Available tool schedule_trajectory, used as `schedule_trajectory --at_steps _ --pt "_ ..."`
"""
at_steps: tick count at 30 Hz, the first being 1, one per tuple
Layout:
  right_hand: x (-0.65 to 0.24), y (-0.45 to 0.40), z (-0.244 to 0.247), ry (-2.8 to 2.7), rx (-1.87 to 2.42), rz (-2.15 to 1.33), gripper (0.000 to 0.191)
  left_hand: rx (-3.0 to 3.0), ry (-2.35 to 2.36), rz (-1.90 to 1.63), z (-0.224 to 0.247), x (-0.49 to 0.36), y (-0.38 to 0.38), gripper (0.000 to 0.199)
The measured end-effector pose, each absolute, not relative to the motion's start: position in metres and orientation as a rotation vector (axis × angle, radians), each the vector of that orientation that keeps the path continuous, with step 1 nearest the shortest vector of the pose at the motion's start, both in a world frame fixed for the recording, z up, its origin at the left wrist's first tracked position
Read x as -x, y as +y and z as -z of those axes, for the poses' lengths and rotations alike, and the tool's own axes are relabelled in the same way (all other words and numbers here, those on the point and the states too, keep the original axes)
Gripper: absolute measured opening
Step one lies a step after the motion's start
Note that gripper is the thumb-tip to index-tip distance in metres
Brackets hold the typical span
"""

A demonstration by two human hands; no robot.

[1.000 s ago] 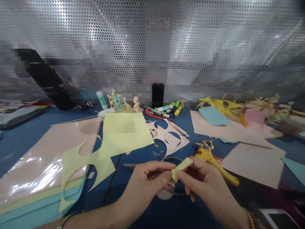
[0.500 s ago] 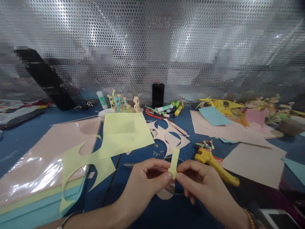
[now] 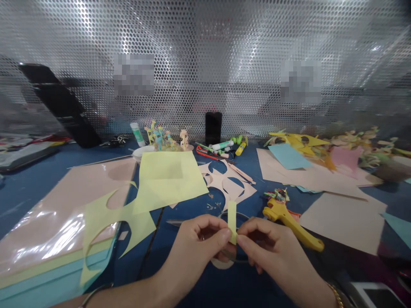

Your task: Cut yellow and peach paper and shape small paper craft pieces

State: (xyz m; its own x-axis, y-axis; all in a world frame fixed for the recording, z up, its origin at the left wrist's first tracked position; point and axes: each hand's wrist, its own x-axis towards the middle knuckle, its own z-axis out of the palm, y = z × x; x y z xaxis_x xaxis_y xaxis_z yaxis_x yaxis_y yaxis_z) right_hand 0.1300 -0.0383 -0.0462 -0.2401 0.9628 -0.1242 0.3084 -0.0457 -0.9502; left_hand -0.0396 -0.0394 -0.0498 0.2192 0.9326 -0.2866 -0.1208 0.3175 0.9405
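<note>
Down over the blue table [image 3: 38, 205], a pale yellow paper strip [image 3: 232, 222] pinched upright between left hand [image 3: 199, 239] and right hand [image 3: 272, 244]. Scissors [image 3: 176, 223] lying right underneath, fwiw.

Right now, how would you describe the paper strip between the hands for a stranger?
On the blue table, find the two hands. Between the left hand and right hand, a narrow pale yellow paper strip stands upright. Unlike the large flat sheets nearby, it is small and held up.

Left hand [image 3: 197, 241] and right hand [image 3: 272, 246] pinching upright pale yellow paper strip [image 3: 232, 216], scissors [image 3: 176, 223] beneath, on blue table [image 3: 19, 201]
</note>
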Motion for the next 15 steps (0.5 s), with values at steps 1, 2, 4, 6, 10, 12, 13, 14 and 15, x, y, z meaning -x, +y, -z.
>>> schedule_trajectory --at_steps 1,2,4,6,10,12,13,14,15 --pt "-0.1297 -0.0382 0.0459 -1.608 1.364 -1.291 0.019 -0.937 1.074 -0.902 0.051 0.0395 -0.04 0.016" --pt "-0.1292 -0.0382 0.0455 -1.617 1.357 -1.274 0.019 -0.914 1.063 -0.899 0.0519 0.0394 -0.0405 0.017" --pt "-0.1282 -0.038 0.044 -1.633 1.344 -1.248 0.019 -0.873 1.051 -0.905 0.0526 0.0388 -0.041 0.019" --pt "-0.1274 -0.0376 0.0423 -1.643 1.34 -1.226 0.018 -0.849 1.047 -0.915 0.0518 0.0381 -0.0409 0.02" --pt "-0.1271 -0.0372 0.0413 -1.674 1.344 -1.201 0.019 -0.811 1.023 -0.92 0.0495 0.0371 -0.0404 0.021" --pt "-0.1275 -0.0377 0.0424 -1.682 1.358 -1.202 0.02 -0.807 1.025 -0.913 0.0492 0.0369 -0.0403 0.021" --pt "-0.1277 -0.038 0.043 -1.682 1.363 -1.202 0.02 -0.811 1.031 -0.91 0.0493 0.0369 -0.0402 0.022" --pt "-0.1278 -0.0383 0.0435 -1.684 1.364 -1.198 0.02 -0.817 1.037 -0.911 0.0495 0.0369 -0.0401 0.022" --pt "-0.1278 -0.0385 0.0437 -1.688 1.361 -1.19 0.02 -0.823 1.041 -0.914 0.0498 0.0369 -0.0401 0.023"
